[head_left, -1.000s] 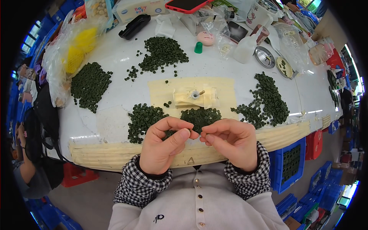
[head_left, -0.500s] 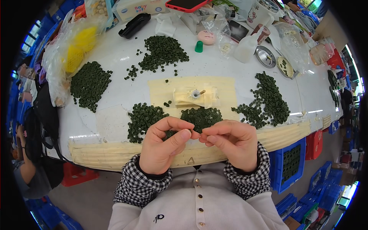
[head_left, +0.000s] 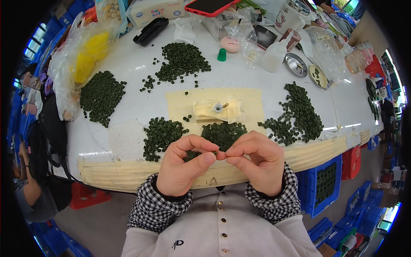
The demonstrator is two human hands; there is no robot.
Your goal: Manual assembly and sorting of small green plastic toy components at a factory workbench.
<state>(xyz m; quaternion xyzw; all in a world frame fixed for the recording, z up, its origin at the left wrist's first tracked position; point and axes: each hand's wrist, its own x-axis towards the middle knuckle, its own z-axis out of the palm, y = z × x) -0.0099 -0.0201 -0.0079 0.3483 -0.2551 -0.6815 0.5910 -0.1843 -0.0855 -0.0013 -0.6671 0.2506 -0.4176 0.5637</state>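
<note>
My left hand (head_left: 185, 162) and my right hand (head_left: 260, 160) meet over the near edge of the table, fingertips touching or nearly so. Each is closed in a pinch of thumb and forefinger. A dark speck shows by the left fingertips, but what either pinch holds is too small and covered to name. Just beyond the fingers lies a heap of small dark green ring-shaped pieces (head_left: 222, 132), with another heap (head_left: 160, 133) beside the left hand. Behind them, a taped block (head_left: 209, 112) with a round metal hole and a short peg stands on a yellowish sheet (head_left: 180, 99).
More green pieces lie in heaps at the left (head_left: 102, 97), far middle (head_left: 182, 62) and right (head_left: 302, 113). Farther back are a green thimble-like cap (head_left: 221, 55), a white bottle (head_left: 274, 56), a round tin (head_left: 296, 65) and a red-edged phone (head_left: 209, 6). A blue crate (head_left: 319, 188) stands below the table's right edge.
My right hand has shifted slightly left, bringing its fingertips against or close to the left ones. The view has moved a little; the heaps look the same.
</note>
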